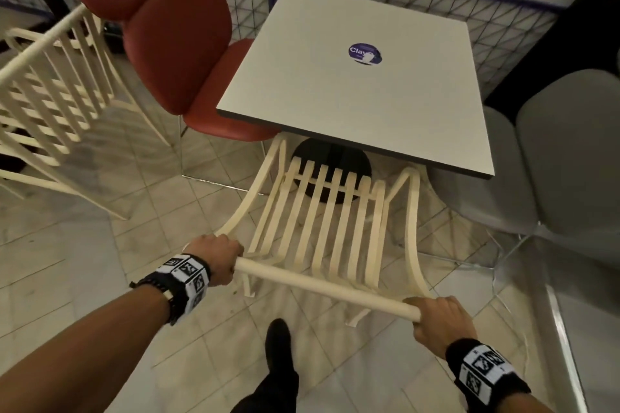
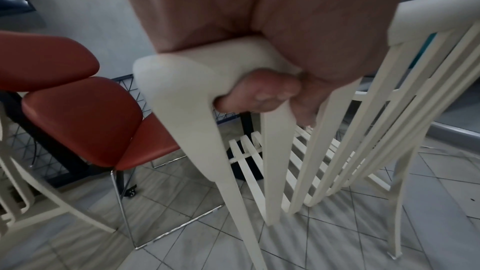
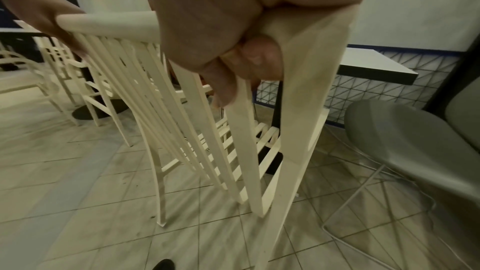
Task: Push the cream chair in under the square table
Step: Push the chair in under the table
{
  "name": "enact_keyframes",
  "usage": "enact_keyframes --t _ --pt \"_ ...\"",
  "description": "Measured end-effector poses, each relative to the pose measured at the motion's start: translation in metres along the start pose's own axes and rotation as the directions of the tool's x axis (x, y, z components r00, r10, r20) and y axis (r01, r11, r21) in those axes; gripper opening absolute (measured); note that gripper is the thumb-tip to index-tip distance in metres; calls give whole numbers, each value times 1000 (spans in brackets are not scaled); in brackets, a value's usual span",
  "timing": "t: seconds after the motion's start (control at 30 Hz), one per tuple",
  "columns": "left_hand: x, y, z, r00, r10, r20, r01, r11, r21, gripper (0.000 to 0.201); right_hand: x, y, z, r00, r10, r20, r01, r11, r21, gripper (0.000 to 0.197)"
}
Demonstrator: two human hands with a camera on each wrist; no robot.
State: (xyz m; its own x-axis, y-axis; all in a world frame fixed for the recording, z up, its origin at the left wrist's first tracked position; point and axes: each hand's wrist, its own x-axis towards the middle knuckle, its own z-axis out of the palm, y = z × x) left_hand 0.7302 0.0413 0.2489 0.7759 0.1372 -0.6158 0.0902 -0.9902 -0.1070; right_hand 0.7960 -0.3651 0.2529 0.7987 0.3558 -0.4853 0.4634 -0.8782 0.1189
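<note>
My left hand [image 1: 214, 258] is wrapped around the left end of the top rail [image 1: 322, 285] of the cream chair [image 1: 322, 221]; the left wrist view shows my fingers [image 2: 259, 93] curled under the rail at its corner. My right hand [image 1: 439, 318] grips the right end of the same rail in the same manner, fingers [image 3: 249, 65] curled beneath it. Both hands hold the chair; neither is free.

Ahead of my hands, the slatted backrest slopes down to the slatted seat. The front of the seat already lies under the near edge of the square table [image 1: 362, 77]; the rear of the seat and the backrest stand clear of it. Beyond the seat front, the round black pedestal base [image 1: 332, 161] of the table sits on the tiled floor [image 1: 84, 261], visible through the slats.

Step in hand, by my judgement: the push is under way and partly complete. The next move calls for an even forward push from both hands, keeping the rail parallel to the table edge, until the backrest comes near that edge. Whether the front legs will clear the pedestal base cannot be told from these views.

Forward and left of my left hand stands a red upholstered chair [image 1: 174, 43], its seat under the table's left side. Forward and right of my right hand stands a grey chair [image 1: 553, 151]. The cream chair must pass between them
</note>
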Motion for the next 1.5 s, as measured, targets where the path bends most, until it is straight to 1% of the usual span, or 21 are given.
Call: enact_keyframes --t 0.2,0.27,0.4,0.53,0.7,0.87,1.07,1.17,1.23,1.37,1.5 --pt "53 -3 -27 1000 -14 -2 14 1000 2 33 54 7 -25 996 58 64 -57 998 -22 33" --pt "67 -2 -35 1000 -22 -14 22 1000 -5 32 72 13 -30 991 91 96 -93 995 22 34" --pt "86 -1 -50 1000 -26 -18 26 1000 -18 30 97 23 -43 976 100 193 -119 989 92 39" --pt "95 1 -53 999 -33 -25 31 998 -59 32 115 31 -42 970 172 172 -193 975 111 42" --pt "98 3 -48 997 -52 -48 50 997 -51 37 115 32 -34 971 211 112 -223 967 119 34" --pt "98 3 -48 996 -81 -44 77 994 -82 37 118 32 -35 971 207 118 -219 970 104 39" --pt "94 6 -51 993 -104 -51 98 989 -107 35 115 29 -38 969 227 99 -238 963 127 34" --pt "84 10 -50 993 -113 -39 107 985 -138 39 109 30 -36 971 217 106 -230 963 143 30" --pt "71 15 -39 993 -119 -13 116 983 -146 40 98 30 -29 973 191 129 -209 968 138 29" --pt "39 25 -8 990 -137 34 140 979 -144 43 66 29 -5 978 168 126 -181 978 102 39" --pt "29 29 -7 985 -164 47 169 976 -140 41 61 30 -1 985 150 87 -157 985 69 40"
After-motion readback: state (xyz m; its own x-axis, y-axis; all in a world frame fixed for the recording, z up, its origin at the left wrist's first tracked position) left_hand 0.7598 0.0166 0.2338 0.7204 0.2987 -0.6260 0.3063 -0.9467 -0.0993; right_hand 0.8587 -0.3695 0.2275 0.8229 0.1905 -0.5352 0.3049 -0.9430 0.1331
